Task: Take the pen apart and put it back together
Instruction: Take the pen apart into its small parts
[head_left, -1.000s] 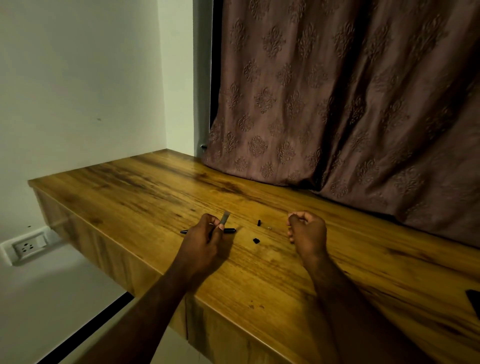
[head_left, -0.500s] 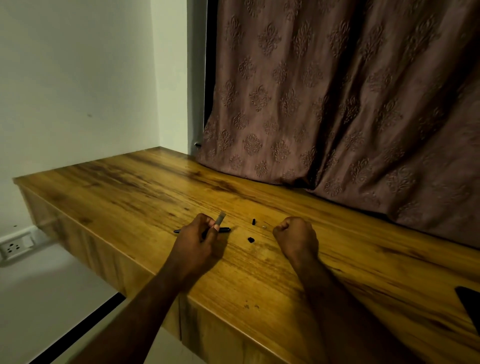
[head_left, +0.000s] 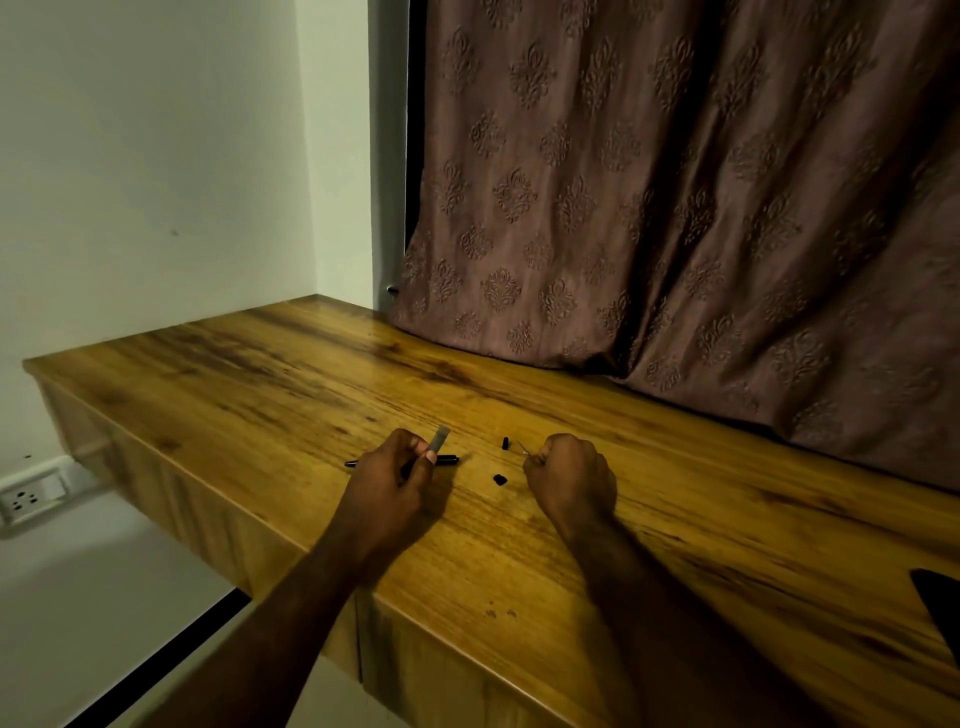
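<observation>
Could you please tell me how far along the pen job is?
Done: pen apart; two small black pieces and a black section lie on the table. In hand: left hand holds the grey tube; right hand curled, contents unclear. Left: reassembly.

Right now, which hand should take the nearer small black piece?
Right. The right hand sits closer to the small black piece; the left hand is busy pinching the grey barrel.

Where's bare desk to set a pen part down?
Free: desk left of the left hand up to the wall corner; the wide stretch right of the right hand, between curtain and front edge. Crowded: between the hands lie a far black bit, a near black bit, a thin piece and, behind the left hand, a black pen part.
</observation>
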